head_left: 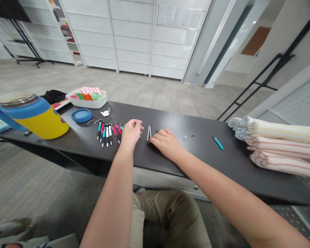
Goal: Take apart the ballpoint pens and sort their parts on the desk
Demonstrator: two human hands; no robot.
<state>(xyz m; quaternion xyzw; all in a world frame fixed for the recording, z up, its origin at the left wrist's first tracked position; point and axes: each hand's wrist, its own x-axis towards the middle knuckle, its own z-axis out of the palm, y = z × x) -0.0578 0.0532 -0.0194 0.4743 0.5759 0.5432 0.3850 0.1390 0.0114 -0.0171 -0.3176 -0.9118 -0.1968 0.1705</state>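
Left grip [132, 132], fingers curled, lies between pens [107, 135] and white rods [148, 133]; right grip [164, 143] lies at the rods. Neither's hold is discernible.

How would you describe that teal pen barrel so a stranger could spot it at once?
On the dark table, find the rolled towels stacked at the right end. Look left from them towards the person's right hand: the teal pen barrel lies by itself, nearer the towels. It is bright teal with a dark end, and clearly longer than the tiny parts closer to the hand.
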